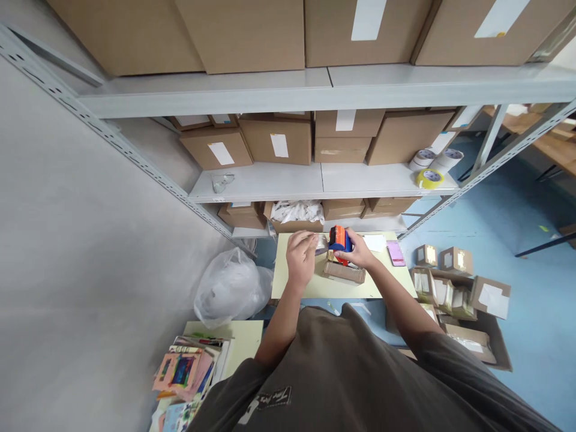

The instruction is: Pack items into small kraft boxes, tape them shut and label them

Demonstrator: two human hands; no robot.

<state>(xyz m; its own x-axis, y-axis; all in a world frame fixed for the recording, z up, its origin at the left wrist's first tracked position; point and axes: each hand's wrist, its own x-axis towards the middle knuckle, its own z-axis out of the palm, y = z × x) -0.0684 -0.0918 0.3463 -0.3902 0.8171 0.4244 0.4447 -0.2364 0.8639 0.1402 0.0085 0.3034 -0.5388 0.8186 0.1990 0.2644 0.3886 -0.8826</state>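
Observation:
In the head view my right hand [359,251] is wrapped round a blue and orange tape dispenser [338,238], held above a pale yellow table [288,282]. Just left of it, my left hand [301,255] has its fingers drawn together beside a small clear, shiny item [321,242]; whether the fingers grip it is too small to tell. Below the dispenser a brown cardboard box [344,272] lies on the table. White paper [374,242] and a purple packet [396,253] lie to the right.
Metal shelving [270,180] with cardboard boxes stands ahead, with tape rolls [429,178] at its right. A clear plastic bag [231,288] is left of the table. Books [182,369] lie at the lower left. A large carton [499,354] holds several parcels at the right.

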